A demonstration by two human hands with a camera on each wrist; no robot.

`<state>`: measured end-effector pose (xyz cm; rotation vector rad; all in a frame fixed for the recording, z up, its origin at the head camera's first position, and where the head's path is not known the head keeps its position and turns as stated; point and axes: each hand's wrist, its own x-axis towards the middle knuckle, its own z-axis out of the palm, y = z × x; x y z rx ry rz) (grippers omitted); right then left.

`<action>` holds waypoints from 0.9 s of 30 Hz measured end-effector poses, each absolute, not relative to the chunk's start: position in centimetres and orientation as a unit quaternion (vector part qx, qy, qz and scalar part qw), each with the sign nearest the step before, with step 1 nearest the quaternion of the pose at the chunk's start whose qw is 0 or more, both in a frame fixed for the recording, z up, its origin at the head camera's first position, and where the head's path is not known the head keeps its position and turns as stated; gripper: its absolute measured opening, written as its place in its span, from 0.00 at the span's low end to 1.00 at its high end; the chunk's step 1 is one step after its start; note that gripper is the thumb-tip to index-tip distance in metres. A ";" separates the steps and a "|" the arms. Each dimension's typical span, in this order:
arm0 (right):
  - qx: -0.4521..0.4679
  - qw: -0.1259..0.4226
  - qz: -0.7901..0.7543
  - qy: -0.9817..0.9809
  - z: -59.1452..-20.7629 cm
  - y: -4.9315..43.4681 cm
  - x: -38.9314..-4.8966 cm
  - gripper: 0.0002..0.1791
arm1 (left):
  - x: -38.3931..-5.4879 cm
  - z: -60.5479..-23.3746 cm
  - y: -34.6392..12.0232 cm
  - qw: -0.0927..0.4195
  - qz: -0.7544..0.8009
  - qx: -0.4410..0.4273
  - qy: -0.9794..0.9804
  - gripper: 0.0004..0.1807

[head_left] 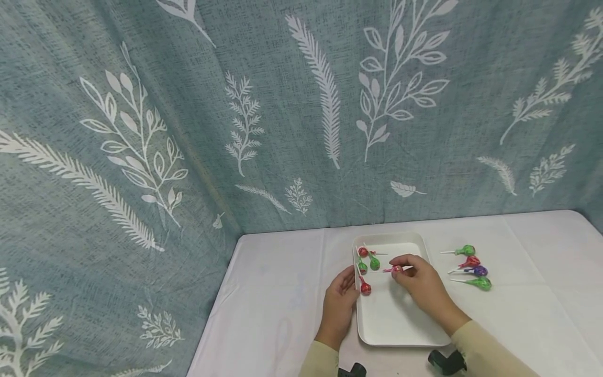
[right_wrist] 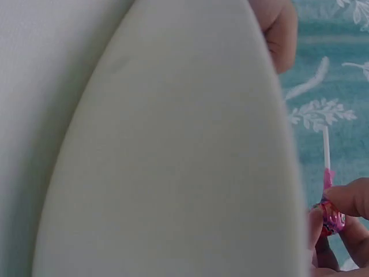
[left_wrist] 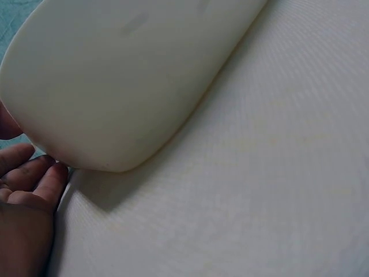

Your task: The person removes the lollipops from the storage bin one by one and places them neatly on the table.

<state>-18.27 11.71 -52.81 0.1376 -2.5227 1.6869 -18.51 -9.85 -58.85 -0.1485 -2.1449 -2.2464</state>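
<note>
A white rectangular tray [head_left: 395, 319] lies on the table. My right hand [head_left: 421, 280] pinches a pink-wrapped lollipop [head_left: 397, 269] by its candy end over the tray's middle, the stick pointing left. That lollipop [right_wrist: 332, 219] also shows between thumb and fingers in the right wrist view. At the tray's left edge, my left hand [head_left: 340, 301] grips the rim, its fingers [left_wrist: 49, 184] against the outer side wall. Several lollipops lie along the left part of the tray, among them a red one [head_left: 365, 288] near the left thumb and a green one [head_left: 374, 263].
To the right of the tray several lollipops lie in a loose column: green [head_left: 468, 250], red [head_left: 471, 261], purple [head_left: 479, 270] and another green [head_left: 482, 283]. A white cloth [head_left: 268, 298] covers the table. Behind it hangs a blue-green leaf-patterned curtain [head_left: 282, 131].
</note>
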 end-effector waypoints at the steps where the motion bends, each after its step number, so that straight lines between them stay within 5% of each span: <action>1: 0.043 0.052 0.554 -0.830 -52.7 11.9 -18.2 0.12 | -18.5 -58.9 -9.8 0.016 -0.722 -0.048 -0.690 0.31; 27: 0.022 0.046 0.551 -0.833 -51.8 16.0 -17.1 0.17 | -18.5 -59.0 -9.9 0.016 -0.721 -0.046 -0.691 0.31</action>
